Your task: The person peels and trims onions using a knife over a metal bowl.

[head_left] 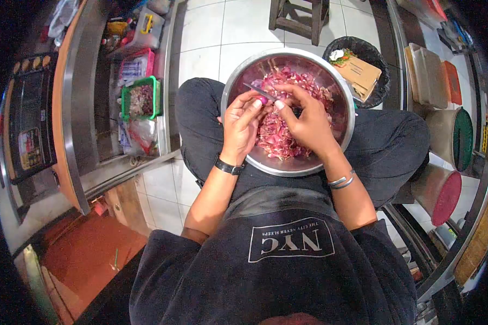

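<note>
My left hand (242, 123) pinches a small purple shallot (263, 100) between thumb and fingers. In my right hand (309, 119) is a small knife (259, 90), its blade pointing to the upper left and lying against or just over the shallot. Both hands are above a wide metal bowl (342, 132) that rests in my lap between the crossed legs. Inside the bowl lies a heap of reddish-purple shallot pieces and peels (282, 142), partly hidden by my hands. The knife's handle is covered by my right fingers.
Beyond the right knee stands a black-lined bin (384, 67) with cardboard in it. A wooden stool (300, 19) is ahead. At left, a shelf holds a green basket (158, 97) of purplish pieces. Lidded tubs (438, 195) stand at right on the tiled floor (198, 32).
</note>
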Demonstrator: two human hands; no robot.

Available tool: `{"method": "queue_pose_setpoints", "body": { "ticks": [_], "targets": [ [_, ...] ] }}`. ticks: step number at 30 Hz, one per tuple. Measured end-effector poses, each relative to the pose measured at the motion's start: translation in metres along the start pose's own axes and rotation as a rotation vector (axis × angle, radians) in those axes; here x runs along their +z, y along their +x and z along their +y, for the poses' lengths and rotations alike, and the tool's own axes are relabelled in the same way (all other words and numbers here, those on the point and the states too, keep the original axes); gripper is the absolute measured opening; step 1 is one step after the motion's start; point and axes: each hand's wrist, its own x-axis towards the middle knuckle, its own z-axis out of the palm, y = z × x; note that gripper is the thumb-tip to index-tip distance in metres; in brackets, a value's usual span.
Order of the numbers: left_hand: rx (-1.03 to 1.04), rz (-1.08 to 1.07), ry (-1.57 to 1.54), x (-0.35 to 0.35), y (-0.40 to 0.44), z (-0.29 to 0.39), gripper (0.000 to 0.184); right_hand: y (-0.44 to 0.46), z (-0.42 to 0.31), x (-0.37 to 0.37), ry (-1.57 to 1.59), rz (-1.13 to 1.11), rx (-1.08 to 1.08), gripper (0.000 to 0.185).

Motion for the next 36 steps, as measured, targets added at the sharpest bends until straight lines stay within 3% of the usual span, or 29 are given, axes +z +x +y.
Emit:
{"method": "queue_pose_setpoints", "body": {
  "ticks": [5, 7, 15, 21, 25, 36],
  "targets": [
    [-0.037, -0.005, -0.095, -0.003, -0.001, 0.001, 0.029, 0.001, 0.000, -0.002, 0.188, 0.017, 0.036, 0.030],
    [0.017, -0.111, -0.043, -0.013, 0.001, -0.004, 0.032, 0.002, -0.003, -0.004, 0.221, 0.002, 0.071, 0.029],
    [0.043, -0.009, 0.041, -0.002, -0.004, -0.003, 0.033, 0.004, -0.001, -0.009, 0.367, -0.048, 0.086, 0.030],
    [0.091, -0.007, -0.012, -0.002, -0.002, -0.004, 0.029, 0.001, -0.006, -0.010, 0.223, -0.183, -0.028, 0.033],
    [0.089, -0.057, -0.064, 0.000, -0.002, -0.001, 0.020, 0.001, -0.009, -0.007, 0.150, -0.153, -0.061, 0.031],
    [0.003, -0.089, -0.080, -0.016, 0.001, -0.009, 0.021, -0.001, -0.010, -0.001, 0.184, -0.095, 0.000, 0.024]
  ]
}}
